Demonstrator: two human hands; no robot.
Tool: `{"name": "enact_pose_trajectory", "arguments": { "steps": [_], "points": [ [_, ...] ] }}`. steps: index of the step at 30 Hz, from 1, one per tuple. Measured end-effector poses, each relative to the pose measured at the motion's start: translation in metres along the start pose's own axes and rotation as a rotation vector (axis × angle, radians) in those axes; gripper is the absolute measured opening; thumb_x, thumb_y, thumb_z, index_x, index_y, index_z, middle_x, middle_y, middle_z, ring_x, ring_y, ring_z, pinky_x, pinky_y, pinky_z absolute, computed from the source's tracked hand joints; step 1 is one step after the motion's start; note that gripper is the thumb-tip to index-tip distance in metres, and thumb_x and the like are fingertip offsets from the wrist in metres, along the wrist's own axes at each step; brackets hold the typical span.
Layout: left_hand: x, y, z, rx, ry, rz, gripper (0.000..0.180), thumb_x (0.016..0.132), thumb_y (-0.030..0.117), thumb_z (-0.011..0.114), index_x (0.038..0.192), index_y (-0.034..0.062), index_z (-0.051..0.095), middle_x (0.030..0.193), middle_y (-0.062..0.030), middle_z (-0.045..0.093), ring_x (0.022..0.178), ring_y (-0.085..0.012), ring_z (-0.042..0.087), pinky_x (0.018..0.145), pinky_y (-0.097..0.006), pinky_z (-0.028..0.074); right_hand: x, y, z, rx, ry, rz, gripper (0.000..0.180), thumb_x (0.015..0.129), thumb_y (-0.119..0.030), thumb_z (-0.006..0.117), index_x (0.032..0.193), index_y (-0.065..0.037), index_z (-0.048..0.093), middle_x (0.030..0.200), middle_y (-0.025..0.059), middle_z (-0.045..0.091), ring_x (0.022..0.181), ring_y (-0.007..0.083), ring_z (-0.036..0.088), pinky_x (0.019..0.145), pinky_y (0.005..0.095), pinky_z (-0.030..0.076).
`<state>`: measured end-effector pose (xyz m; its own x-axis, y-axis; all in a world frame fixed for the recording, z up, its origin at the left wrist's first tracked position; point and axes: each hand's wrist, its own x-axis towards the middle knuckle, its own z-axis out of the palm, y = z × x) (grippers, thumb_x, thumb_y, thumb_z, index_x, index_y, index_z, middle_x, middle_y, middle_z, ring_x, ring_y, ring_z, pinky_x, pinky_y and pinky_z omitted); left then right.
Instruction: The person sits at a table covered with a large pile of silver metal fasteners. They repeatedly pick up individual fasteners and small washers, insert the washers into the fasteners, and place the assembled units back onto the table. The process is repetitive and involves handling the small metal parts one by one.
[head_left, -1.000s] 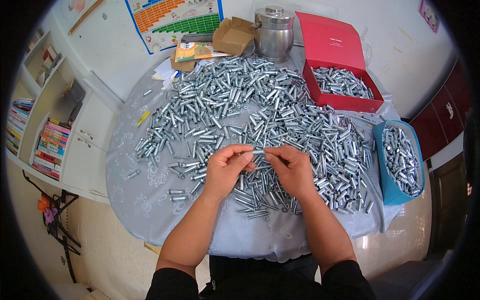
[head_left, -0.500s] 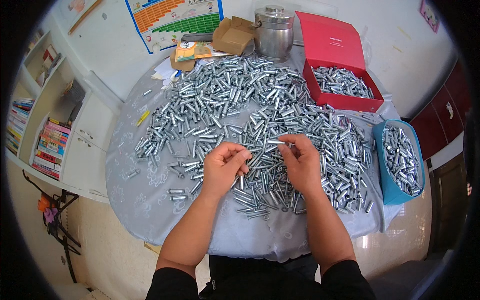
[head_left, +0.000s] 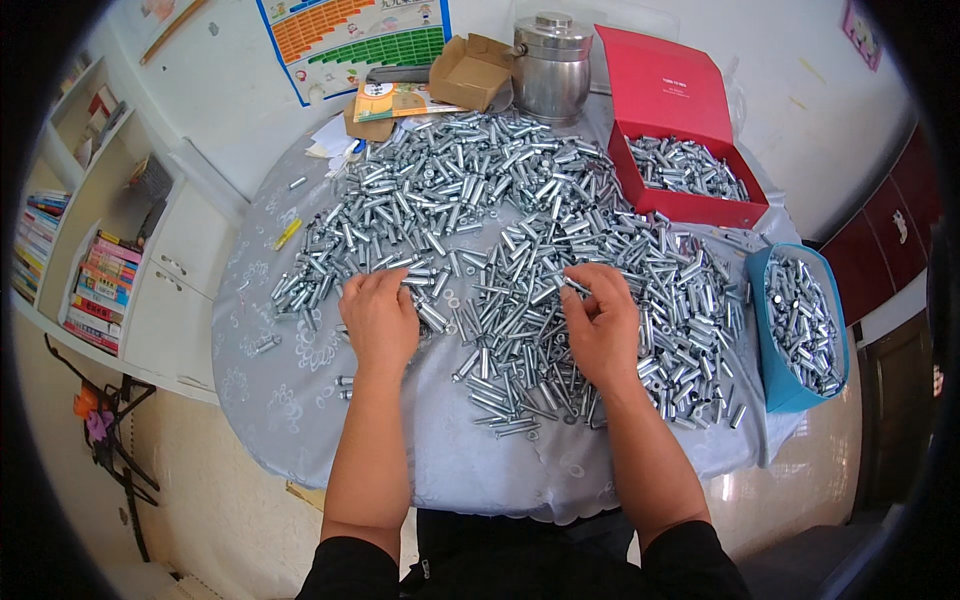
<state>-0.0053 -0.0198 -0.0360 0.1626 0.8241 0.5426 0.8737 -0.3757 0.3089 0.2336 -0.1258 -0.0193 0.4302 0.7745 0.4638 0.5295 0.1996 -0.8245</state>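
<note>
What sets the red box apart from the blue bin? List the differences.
The red box is flat and rectangular with an upright hinged lid; the blue bin is deeper, rounded and lidless. The red box stands at the table's far right side, beside the steel canister; the blue bin sits at the near right edge, closer to the right hand. Both hold silver metal cylinders.

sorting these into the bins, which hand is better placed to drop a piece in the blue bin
Right, probably: the right hand lies nearer the blue bin at the table's right edge; the left hand rests across the metal pieces.
</note>
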Motion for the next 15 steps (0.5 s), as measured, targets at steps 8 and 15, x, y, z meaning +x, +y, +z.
{"name": "enact_pose_trajectory", "arguments": {
  "steps": [8, 15],
  "points": [
    [0.002, -0.002, 0.002, -0.097, -0.129, -0.11, 0.02, 0.078, 0.015, 0.074, 0.097, 0.0104, 0.074, 0.099, -0.0074, 0.071, 0.103, -0.0291, 0.055, 0.095, -0.043, 0.039, -0.002, -0.001, 0.002, 0.02, -0.027, 0.019, 0.018, 0.086, -0.001, 0.066, 0.105, -0.002, 0.067, 0.104, 0.0111, 0.062, 0.066, 0.0153, 0.059, 0.054, 0.0251, 0.049],
    [-0.012, 0.034, 0.005, -1.055, -0.321, -0.277, 0.019, 0.088, 0.001, 0.069, 0.107, 0.0007, 0.071, 0.092, 0.0, 0.068, 0.076, -0.0034, 0.056, 0.065, -0.018, 0.043, -0.004, -0.008, 0.002, 0.07, -0.134, 0.082, 0.013, 0.09, -0.01, 0.068, 0.099, -0.002, 0.071, 0.086, 0.0105, 0.065, 0.061, 0.0164, 0.057, 0.055, 0.0275, 0.046]
  ]
}}
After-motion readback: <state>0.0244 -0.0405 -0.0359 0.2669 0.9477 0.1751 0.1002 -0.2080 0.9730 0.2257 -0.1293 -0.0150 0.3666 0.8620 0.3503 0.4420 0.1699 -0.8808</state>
